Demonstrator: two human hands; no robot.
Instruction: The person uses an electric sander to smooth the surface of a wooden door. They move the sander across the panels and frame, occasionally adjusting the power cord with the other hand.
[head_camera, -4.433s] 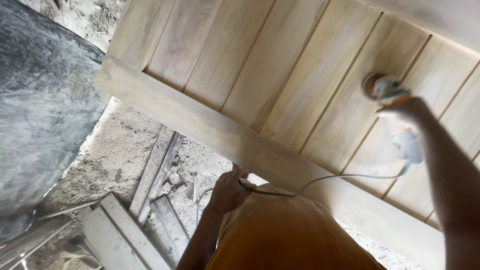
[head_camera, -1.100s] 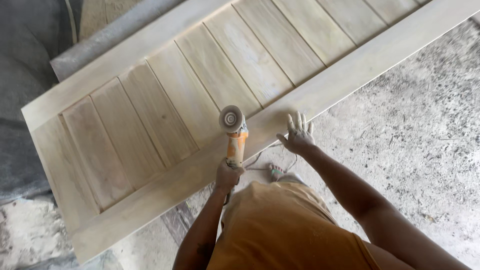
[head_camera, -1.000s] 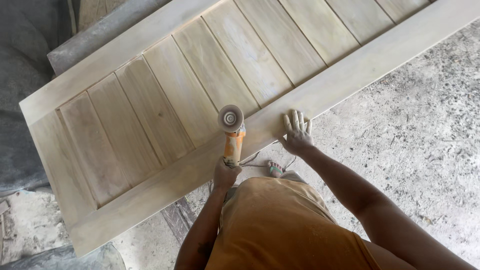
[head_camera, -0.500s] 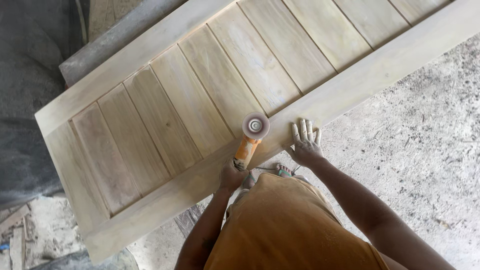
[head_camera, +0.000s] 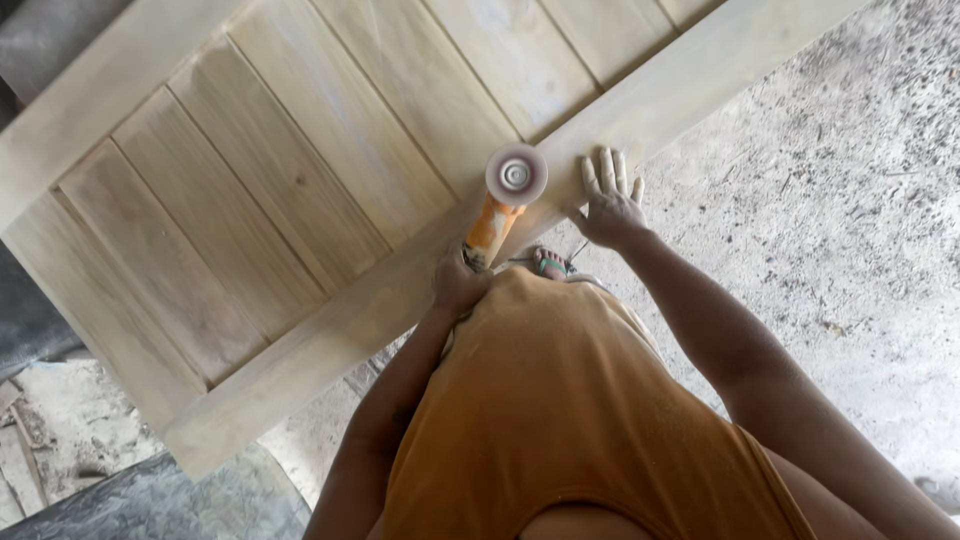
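Wooden door panel (head_camera: 300, 180), pale and slatted, lies flat across the far left of the scene above a dusty concrete floor (head_camera: 830, 200). At its near frame rail, an orange-bodied angle grinder (head_camera: 497, 205) points its round sanding disc up, the left hand (head_camera: 458, 285) wrapped tight round its handle. Just to the right, the right hand (head_camera: 610, 205) rests flat on the rail, fingers spread, gripping nothing.
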